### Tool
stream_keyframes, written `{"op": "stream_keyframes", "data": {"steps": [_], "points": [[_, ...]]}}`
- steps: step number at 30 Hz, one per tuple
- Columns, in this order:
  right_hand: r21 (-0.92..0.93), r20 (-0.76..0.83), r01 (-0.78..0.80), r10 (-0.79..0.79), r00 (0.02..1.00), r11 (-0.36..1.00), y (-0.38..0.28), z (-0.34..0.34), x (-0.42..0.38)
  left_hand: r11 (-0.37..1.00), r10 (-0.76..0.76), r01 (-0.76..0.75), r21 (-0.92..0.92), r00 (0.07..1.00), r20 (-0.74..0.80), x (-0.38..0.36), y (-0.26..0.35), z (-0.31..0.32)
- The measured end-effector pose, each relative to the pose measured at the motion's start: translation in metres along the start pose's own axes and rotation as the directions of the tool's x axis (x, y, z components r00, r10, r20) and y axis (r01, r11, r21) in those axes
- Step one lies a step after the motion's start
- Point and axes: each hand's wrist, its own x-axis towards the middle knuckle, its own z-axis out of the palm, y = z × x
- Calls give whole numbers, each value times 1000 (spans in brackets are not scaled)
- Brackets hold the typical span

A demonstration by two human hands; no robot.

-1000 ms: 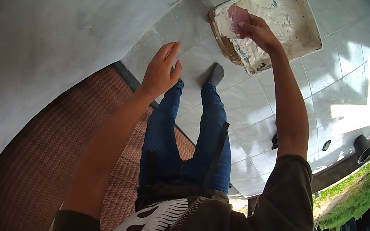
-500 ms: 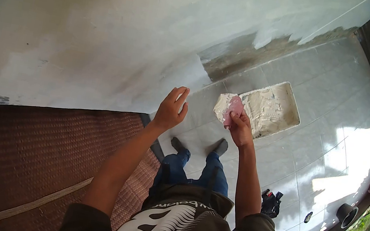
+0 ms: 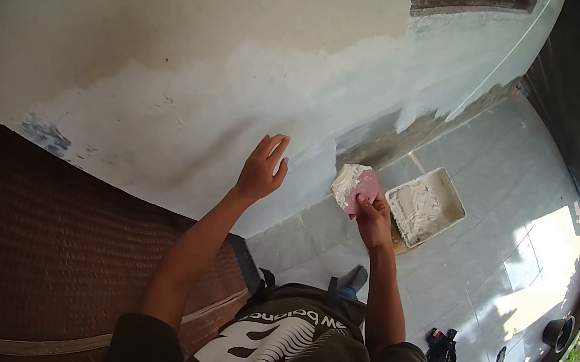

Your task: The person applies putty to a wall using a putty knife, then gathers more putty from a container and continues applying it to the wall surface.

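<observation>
At the far left we see a brown woven rattan panel point(image 3: 23, 242) filling the lower corner, with a pale strip running along its bottom edge. Above it rises the plastered wall point(image 3: 174, 44), cream at the top and coated lower down with a rough band of pale grey-white filler that carries a dark blue-grey patch near the panel. Our left hand point(image 3: 262, 170) is raised in front of that coated band, empty, fingers straight and loosely spread; we cannot tell whether the palm touches the wall. Just to the right, our right hand point(image 3: 374, 219) pinches the lower edge of a flat pink plastic scraper point(image 3: 363, 186), thumb on its face and fingers behind. A lump of white putty point(image 3: 347, 178) sits on the scraper's upper left part, and the loaded blade is held up close to the wall's lower edge. Further right, on the grey tiled floor point(image 3: 494, 256), lies a white rectangular tray point(image 3: 425, 205) smeared with the same putty. Near the bottom right a small black bundle point(image 3: 442, 349) rests on the tiles, and a dark round pot point(image 3: 558, 331) stands at the floor's edge.
</observation>
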Motion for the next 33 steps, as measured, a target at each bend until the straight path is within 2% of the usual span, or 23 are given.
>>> {"op": "stream_keyframes", "data": {"steps": [5, 10, 14, 16, 18, 20, 21, 22, 24, 25, 26, 28, 33], "points": [[5, -54, 77, -77, 996, 997, 19, 48, -8, 992, 125, -124, 32, 991, -41, 6, -30, -45], [17, -113, 147, -144, 983, 989, 25, 82, -3, 950, 271, -259, 176, 961, -49, 26, -56, -89], [-81, -135, 235, -245, 960, 968, 18, 107, 8, 898, 362, -338, 280, 931, -37, 49, -72, -117], [-195, -103, 355, -379, 920, 914, 15, 114, 20, 883, 388, -362, 300, 921, -28, 62, -78, -125], [-188, -121, 409, -434, 893, 893, 9, 122, 34, 869, 405, -378, 319, 914, -20, 71, -83, -126], [-536, 60, 623, -711, 701, 569, 9, 113, 60, 833, 425, -402, 381, 905, 25, 82, -89, -126], [-769, 154, 572, -785, 601, 286, 0, 115, 67, 828, 422, -395, 397, 907, 23, 85, -93, -125], [-767, 150, 570, -782, 605, 294, -8, 118, 76, 829, 417, -394, 398, 908, 30, 86, -97, -124], [-814, 384, 570, -838, 387, -110, -20, 122, 100, 791, 404, -382, 478, 913, 60, 87, -103, -123], [-796, 444, 569, -838, 316, -207, -25, 122, 115, 773, 414, -396, 496, 907, 79, 87, -109, -121], [-798, 435, 570, -841, 322, -195, -26, 120, 130, 771, 411, -399, 497, 907, 91, 87, -113, -120], [-767, 516, 554, -825, 231, -324, -25, 116, 159, 711, 407, -415, 568, 901, 150, 86, -118, -120], [-734, 578, 559, -787, 217, -385, -19, 100, 217, 612, 409, -446, 653, 885, 221, 83, -123, -117]]}}
